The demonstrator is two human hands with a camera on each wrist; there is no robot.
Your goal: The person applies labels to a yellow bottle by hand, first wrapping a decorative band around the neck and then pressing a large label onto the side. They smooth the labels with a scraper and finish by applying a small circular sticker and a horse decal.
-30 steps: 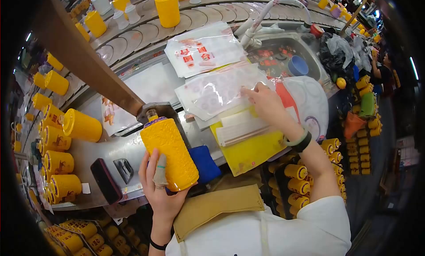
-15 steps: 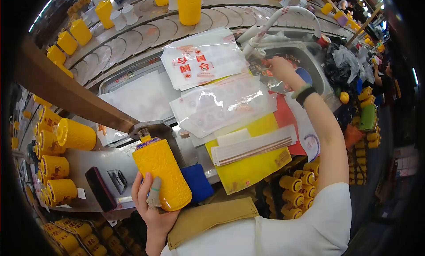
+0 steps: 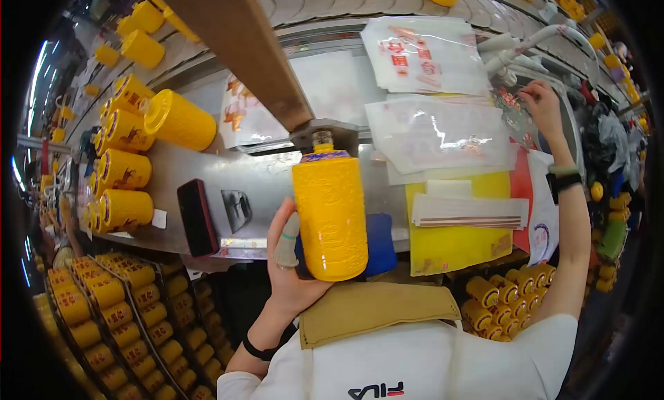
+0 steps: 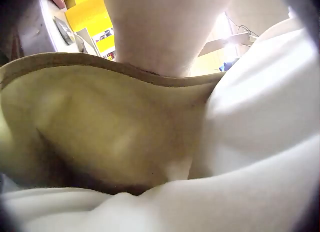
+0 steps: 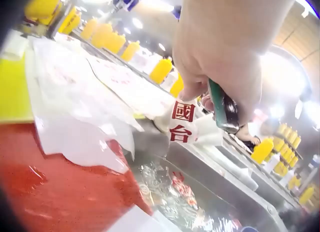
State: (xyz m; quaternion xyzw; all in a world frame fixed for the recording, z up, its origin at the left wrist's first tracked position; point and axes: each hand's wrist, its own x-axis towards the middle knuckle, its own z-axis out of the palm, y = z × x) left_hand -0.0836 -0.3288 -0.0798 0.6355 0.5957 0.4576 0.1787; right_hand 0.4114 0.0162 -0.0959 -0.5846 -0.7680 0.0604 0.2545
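My left hand (image 3: 294, 282) holds a yellow embossed bottle (image 3: 328, 216) low on its left side, with a pale finger cot (image 3: 287, 243) on one finger. The bottle's glass neck rests at a metal bracket on the end of a wooden beam. Over the sink, my right hand (image 3: 543, 104) pinches a pale decal with red characters (image 5: 182, 114), which hangs below the thumb in the right wrist view. A dark green and black flat piece (image 5: 222, 107) sits against that palm. In the left wrist view, a tan apron (image 4: 100, 122) and white shirt hide the bottle.
Sheets with red print (image 3: 429, 57) and glossy clear-covered sheets (image 3: 436, 133) lie beside the sink (image 3: 574, 123). Nearer are a yellow folder (image 3: 460, 251) and a blue cloth (image 3: 380, 244). A phone (image 3: 197, 216) and several yellow bottles (image 3: 128, 171) stand or lie leftward.
My right hand has moved from above the sheets to the sink and now lifts a decal there. The left hand keeps its hold on the bottle. The head view has turned leftward.
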